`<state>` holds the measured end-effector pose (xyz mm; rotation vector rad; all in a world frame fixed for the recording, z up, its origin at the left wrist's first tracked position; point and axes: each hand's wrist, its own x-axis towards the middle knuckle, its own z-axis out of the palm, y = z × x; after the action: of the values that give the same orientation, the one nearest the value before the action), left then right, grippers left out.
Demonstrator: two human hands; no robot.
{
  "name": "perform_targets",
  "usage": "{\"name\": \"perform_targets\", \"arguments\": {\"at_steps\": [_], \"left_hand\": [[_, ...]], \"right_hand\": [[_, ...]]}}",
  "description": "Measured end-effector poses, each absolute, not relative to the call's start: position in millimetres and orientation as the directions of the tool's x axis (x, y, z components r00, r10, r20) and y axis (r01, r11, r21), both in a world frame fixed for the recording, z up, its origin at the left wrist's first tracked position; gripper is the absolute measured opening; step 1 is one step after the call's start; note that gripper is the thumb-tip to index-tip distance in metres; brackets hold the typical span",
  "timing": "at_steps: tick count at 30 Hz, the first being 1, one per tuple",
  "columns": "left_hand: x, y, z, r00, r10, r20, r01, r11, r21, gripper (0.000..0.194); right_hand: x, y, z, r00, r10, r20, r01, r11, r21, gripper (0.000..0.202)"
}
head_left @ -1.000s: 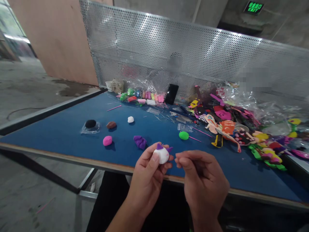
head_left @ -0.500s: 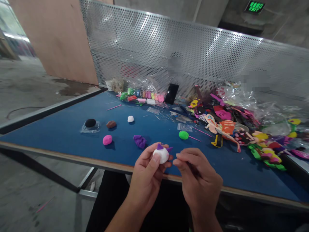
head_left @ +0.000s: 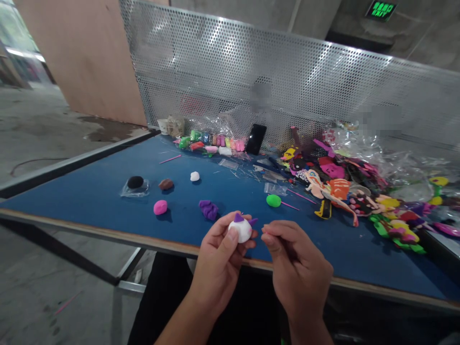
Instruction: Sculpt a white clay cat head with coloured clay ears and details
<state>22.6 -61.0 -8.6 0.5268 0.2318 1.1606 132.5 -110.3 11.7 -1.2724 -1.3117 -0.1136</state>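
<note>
Between the thumb and fingers of my left hand (head_left: 221, 258) is a white clay ball (head_left: 240, 232) with two purple pointed pieces on top and a small pink spot on its right side. My right hand (head_left: 300, 263) is just to the right, apart from the ball. Its thumb and forefinger are pinched together, and whatever lies between them is too small to make out. Beyond my hands, a crumpled purple clay lump (head_left: 208, 210) and a green clay lump (head_left: 273, 201) lie on the blue table (head_left: 118, 220).
To the left are pink clay (head_left: 160, 207), brown clay (head_left: 166, 184), white clay (head_left: 194, 176) and black clay (head_left: 135, 182) on plastic. Packaged clay (head_left: 215, 141) and a phone (head_left: 256, 139) stand at the back. Finished clay figures (head_left: 338, 189) crowd the right side.
My right hand has shifted slightly right, away from the white ball, its thumb and forefinger still pinched. The left hand keeps the ball in nearly the same place.
</note>
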Motion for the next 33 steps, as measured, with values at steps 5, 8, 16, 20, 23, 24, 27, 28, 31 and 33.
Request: {"name": "perform_targets", "arguments": {"at_steps": [5,8,16,20,23,24,27,28,31,33], "left_hand": [[22.8,-62.0,-8.2,0.410,0.905,0.112,-0.809,0.304,0.503,0.024],[22.1,-62.6,-8.6,0.422,0.898,0.124,-0.806,0.308,0.506,0.022],[22.4,-64.2,-8.3,0.432,0.895,0.110,-0.806,0.329,0.491,0.022],[23.4,-65.1,-5.0,0.432,0.901,0.041,-0.808,0.366,0.462,0.023],[23.3,-65.0,-3.0,0.432,0.902,-0.023,-0.805,0.397,0.441,0.027],[23.2,-64.8,-2.6,0.434,0.900,-0.043,-0.802,0.408,0.437,0.029],[23.9,-63.9,-2.3,0.434,0.898,-0.070,-0.798,0.419,0.432,0.034],[24.4,-63.6,-2.5,0.431,0.900,-0.069,-0.799,0.416,0.434,0.034],[26.2,-62.9,-3.7,0.419,0.906,-0.056,-0.806,0.399,0.437,0.032],[27.1,-62.8,-4.7,0.412,0.909,-0.056,-0.810,0.394,0.435,0.030]], "right_hand": [[130.2,-108.4,12.5,0.262,0.516,0.815,0.742,0.433,-0.512,0.023],[129.2,-106.8,11.0,0.259,0.511,0.819,0.731,0.451,-0.512,0.027],[129.2,-106.9,12.1,0.196,0.494,0.847,0.771,0.456,-0.444,0.022],[129.9,-107.3,11.7,0.084,0.442,0.893,0.849,0.437,-0.297,0.026],[132.2,-108.1,8.1,-0.004,0.460,0.888,0.873,0.435,-0.222,0.029],[133.1,-108.5,6.7,-0.028,0.471,0.882,0.875,0.438,-0.206,0.031],[134.8,-110.2,4.2,-0.005,0.489,0.872,0.870,0.432,-0.237,0.036],[135.1,-110.8,4.0,0.030,0.486,0.873,0.864,0.426,-0.267,0.037],[135.3,-112.2,4.2,0.103,0.470,0.876,0.854,0.410,-0.320,0.035],[135.4,-112.5,3.7,0.070,0.468,0.881,0.870,0.403,-0.283,0.034]]}}
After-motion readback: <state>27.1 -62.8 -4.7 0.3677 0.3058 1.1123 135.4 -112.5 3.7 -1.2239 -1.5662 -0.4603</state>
